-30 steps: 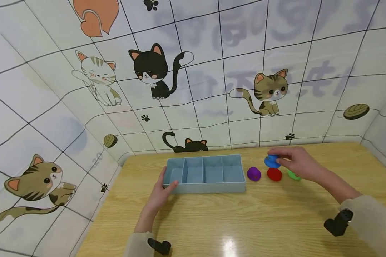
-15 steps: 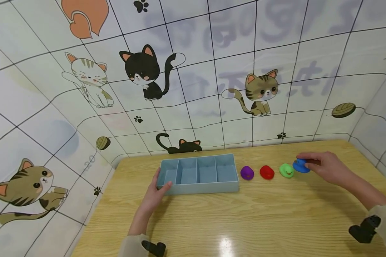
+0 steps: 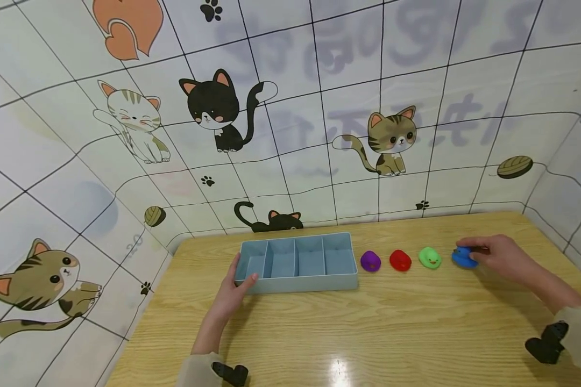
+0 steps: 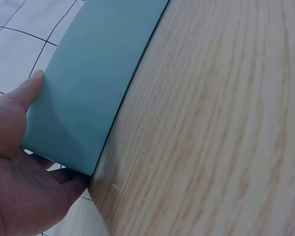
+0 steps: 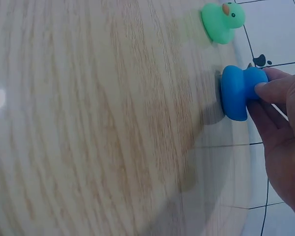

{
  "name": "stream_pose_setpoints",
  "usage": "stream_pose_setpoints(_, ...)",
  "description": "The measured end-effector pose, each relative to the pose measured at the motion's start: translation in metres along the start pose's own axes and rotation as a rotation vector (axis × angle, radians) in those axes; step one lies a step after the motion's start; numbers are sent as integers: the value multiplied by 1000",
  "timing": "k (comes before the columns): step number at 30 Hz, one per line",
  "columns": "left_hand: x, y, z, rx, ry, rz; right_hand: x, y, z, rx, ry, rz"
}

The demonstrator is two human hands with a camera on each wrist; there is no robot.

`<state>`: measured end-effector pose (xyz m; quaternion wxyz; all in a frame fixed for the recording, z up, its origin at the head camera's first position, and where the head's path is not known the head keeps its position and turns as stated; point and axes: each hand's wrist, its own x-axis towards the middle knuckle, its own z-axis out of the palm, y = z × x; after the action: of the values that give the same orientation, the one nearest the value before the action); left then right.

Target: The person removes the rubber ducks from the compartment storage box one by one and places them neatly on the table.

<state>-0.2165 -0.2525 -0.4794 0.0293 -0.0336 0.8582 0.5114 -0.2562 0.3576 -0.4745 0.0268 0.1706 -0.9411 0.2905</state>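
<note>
In the head view my right hand (image 3: 503,262) pinches a blue rubber duck (image 3: 463,257) by its head, at the right end of a row of ducks. The right wrist view has the thumb on the side of the blue duck (image 5: 234,93), its base close over the table. My left hand (image 3: 229,293) grips the left end of a blue-grey box (image 3: 297,284) with several compartments. Seen from the left wrist, the thumb lies over the rim of the box (image 4: 88,93) and the fingers curl round its end.
To the right of the box, a purple duck (image 3: 370,261), a red duck (image 3: 400,260) and a green duck (image 3: 430,258) stand in a row on the wooden table (image 3: 368,328). Behind rises a wall covering (image 3: 300,123) printed with cartoon cats.
My right hand has carried the blue duck rightward, from above the red duck past the green one, and lowered it at the row's end. The left hand keeps its hold on the box.
</note>
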Motion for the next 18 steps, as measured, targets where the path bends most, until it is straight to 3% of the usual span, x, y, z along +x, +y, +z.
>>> stream_pose_setpoints(12,1,-2,2,-1,15,-1,12,-2,-1,-10,-23,-54)
stream_pose_setpoints(18,0,0,1,4,-1,-16,14,-3,-1,-2,-25,-11)
